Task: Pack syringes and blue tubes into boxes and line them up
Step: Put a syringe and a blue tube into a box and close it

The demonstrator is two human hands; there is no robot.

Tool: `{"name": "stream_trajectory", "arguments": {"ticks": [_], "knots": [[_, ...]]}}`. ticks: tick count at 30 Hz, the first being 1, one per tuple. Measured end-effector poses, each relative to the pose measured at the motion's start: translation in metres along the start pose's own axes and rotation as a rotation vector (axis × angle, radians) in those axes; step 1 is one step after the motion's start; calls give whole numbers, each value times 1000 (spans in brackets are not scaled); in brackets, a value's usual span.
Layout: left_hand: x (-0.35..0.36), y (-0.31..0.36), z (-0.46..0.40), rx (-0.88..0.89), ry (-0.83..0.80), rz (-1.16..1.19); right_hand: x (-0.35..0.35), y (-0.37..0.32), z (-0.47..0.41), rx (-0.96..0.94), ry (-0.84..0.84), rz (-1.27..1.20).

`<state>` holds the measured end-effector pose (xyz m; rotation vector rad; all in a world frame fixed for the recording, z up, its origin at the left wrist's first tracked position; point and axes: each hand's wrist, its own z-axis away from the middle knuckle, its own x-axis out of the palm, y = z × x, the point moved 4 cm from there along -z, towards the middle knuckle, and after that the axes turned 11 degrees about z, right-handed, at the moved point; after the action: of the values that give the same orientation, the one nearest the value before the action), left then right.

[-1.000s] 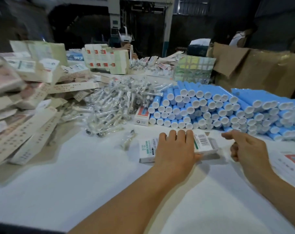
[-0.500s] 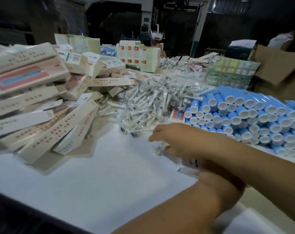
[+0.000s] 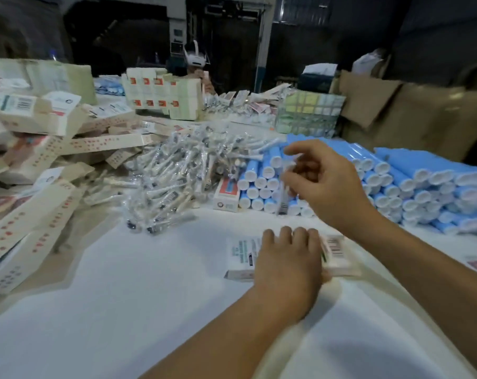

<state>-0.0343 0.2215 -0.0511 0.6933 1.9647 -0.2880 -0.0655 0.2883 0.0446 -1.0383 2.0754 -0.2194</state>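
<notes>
White-covered table: a single flat carton lies at centre, with a heap of bagged syringes at 12 o'clock from it. Stacked blue tubes occupy the 2 o'clock area, a small red-and-white box standing against their left end. Loose flat cartons are piled at 9 to 10 o'clock.

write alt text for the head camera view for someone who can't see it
The left hand presses a white box flat on the table while the right hand lifts a wrapped syringe. Behind lie a syringe pile and stacked blue tubes.
</notes>
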Motion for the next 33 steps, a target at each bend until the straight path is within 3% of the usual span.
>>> {"name": "stream_trajectory", "arguments": {"ticks": [2,5,11,20,25,30,33], "knots": [[7,1,-4,-24,-115,83,-40,34,17,208,210,-131],[11,0,-9,-39,-112,40,-78,82,57,532,418,-292],[12,0,-12,-85,-105,-42,-73,123,114,860,519,-574],[10,15,-9,-59,-38,-57,-36,101,117,921,412,-310],[7,13,-10,-75,6,-33,-22,81,112,761,136,-348],[6,-2,-14,-143,21,-47,-47,83,118,742,374,-171],[3,-9,-18,-170,29,-51,-49,78,122,674,375,-173]]}}
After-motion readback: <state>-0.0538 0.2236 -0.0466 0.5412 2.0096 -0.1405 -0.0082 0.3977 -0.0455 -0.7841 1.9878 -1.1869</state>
